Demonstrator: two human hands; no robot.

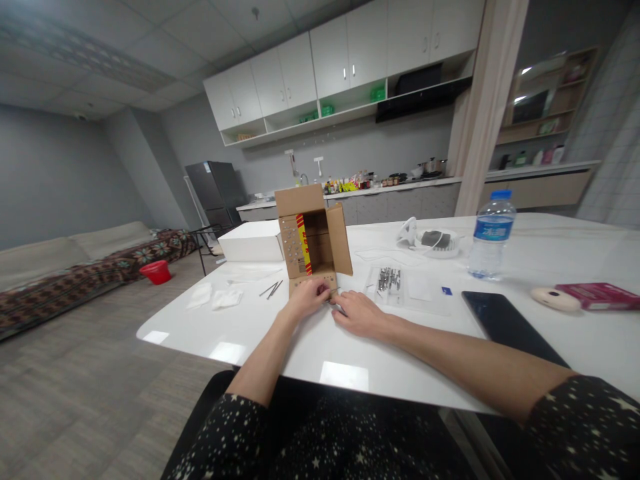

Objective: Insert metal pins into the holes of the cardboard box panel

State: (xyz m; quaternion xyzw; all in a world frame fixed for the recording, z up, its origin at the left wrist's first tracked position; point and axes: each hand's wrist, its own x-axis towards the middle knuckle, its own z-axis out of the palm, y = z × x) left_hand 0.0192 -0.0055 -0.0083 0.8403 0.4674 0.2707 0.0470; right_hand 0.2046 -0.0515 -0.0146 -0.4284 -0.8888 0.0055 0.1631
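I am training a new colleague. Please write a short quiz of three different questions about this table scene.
1. True or false: the box stands open, with its opening toward the person.
2. Which thing lies nearest the right hand? A) bottle B) tablet C) bag of nails
3. Fill in: the left hand rests at the box's bottom ____.

Key: 1 true; 2 C; 3 flap.
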